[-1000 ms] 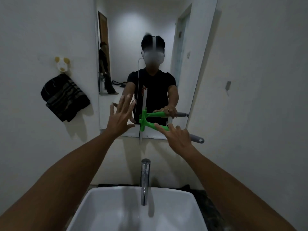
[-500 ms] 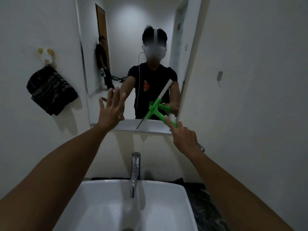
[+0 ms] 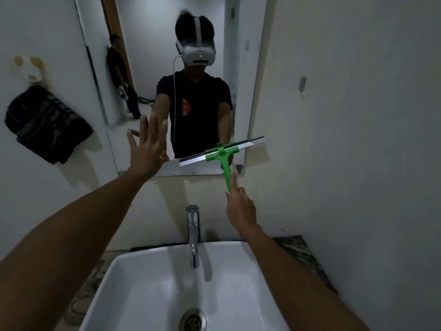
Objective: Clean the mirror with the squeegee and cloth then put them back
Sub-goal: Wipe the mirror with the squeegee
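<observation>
Dark cloth (image 3: 45, 123): hangs on left wall, soft, limp.
Left hand (image 3: 149, 145): fingers spread, empty, at mirror (image 3: 148, 56).
Squeegee (image 3: 223, 155): on lower glass; light, stiff; grip green handle.
Right hand (image 3: 239, 207): grasping handle.

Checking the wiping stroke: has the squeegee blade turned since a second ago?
Yes. The squeegee blade swung from upright to nearly level along the mirror's bottom edge.

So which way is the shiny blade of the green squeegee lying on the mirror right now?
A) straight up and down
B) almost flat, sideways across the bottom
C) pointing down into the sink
B: the squeegee blade runs nearly level across the lower mirror, right end slightly higher, handle in the right hand.
</observation>
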